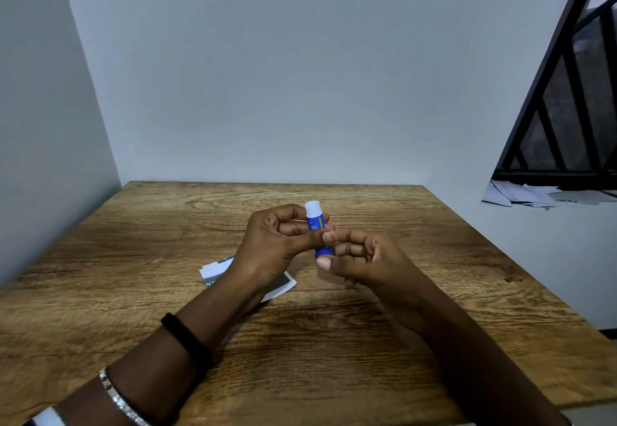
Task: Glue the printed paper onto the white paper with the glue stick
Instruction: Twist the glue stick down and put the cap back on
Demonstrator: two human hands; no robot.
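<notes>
We uncap the glue stick (319, 228) with 2 hands.
Our left hand (270, 245) pinches it high, our right hand (360, 258) clasps it low; we should pull the cap (313, 208) straight off.

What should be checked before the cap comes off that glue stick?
1. Glue stick held roughly upright: ok.
2. Left hand grip round its upper body: ok.
3. Right hand grip pinching its lower end: ok.
4. White cap uncovered for pulling: ok.
5. Printed paper lying on the table: ok, partly under the left wrist.
6. White paper within reach: cannot tell.
</notes>
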